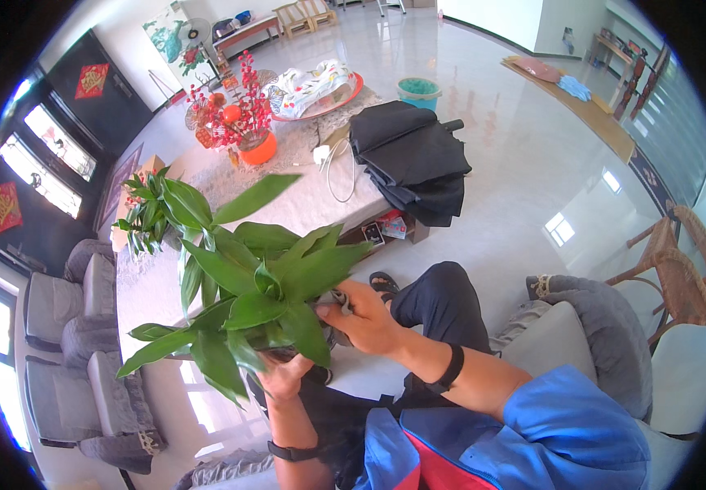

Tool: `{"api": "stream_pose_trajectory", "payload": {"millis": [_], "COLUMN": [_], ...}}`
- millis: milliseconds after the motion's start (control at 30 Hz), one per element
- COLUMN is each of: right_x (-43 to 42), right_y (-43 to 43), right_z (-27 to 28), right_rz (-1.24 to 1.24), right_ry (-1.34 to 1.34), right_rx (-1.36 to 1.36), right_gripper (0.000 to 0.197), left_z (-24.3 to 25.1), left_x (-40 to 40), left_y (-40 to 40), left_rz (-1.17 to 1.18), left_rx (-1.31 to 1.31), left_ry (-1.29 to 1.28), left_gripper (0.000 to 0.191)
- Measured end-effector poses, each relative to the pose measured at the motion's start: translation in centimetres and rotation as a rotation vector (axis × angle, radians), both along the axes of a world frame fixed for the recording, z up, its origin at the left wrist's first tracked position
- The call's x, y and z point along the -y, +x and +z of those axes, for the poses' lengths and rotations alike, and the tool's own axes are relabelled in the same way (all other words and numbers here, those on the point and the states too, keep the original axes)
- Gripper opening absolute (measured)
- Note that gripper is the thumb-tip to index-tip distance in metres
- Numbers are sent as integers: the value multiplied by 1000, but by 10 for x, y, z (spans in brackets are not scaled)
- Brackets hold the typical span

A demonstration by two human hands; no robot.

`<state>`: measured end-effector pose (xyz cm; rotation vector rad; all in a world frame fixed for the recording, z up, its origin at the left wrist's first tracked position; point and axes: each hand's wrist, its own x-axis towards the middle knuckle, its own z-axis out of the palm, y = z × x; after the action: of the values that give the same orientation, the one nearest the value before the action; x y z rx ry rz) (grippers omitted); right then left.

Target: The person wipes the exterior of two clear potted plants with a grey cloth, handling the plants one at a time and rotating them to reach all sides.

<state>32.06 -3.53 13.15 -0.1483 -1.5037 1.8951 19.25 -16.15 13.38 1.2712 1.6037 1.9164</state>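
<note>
A leafy green potted plant (267, 291) fills the space in front of me, raised beside the table's near edge. My left hand (285, 375) grips it from below, at a base mostly covered by leaves. On the plant's right side, my right hand (368, 318) has its thumb and fingers closed on a small crumpled grey item (333, 300), perhaps a cloth. Leaves and fingers hide most of that item. A second green plant (151, 211) stands behind on the long table (304, 211), its lower part partly covered by the leaves.
On the table are a folded black umbrella (408, 153), a white charger with cable (322, 154), an orange pot of red berries (258, 149) and a cloth-covered tray (316, 92). A teal bucket (419, 92) is beyond. Grey sofas (65, 300) line the left; a wicker chair (665, 263) stands right.
</note>
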Motion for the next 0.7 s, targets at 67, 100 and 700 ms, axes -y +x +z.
{"api": "stream_pose_trajectory", "payload": {"millis": [67, 100, 700], "right_x": [0, 4, 3], "right_y": [4, 7, -12], "right_z": [-9, -12, 0], "right_rz": [-111, -107, 136], "right_ry": [249, 245, -51], "right_rx": [22, 24, -135], "right_gripper": [42, 42, 31], "left_z": [-13, -22, -59], "left_x": [1, 6, 31], "left_y": [-7, -11, -39], "left_rz": [38, 2, -53], "left_rx": [-58, 37, -5], "left_ry": [38, 88, 239], "left_gripper": [55, 48, 88]}}
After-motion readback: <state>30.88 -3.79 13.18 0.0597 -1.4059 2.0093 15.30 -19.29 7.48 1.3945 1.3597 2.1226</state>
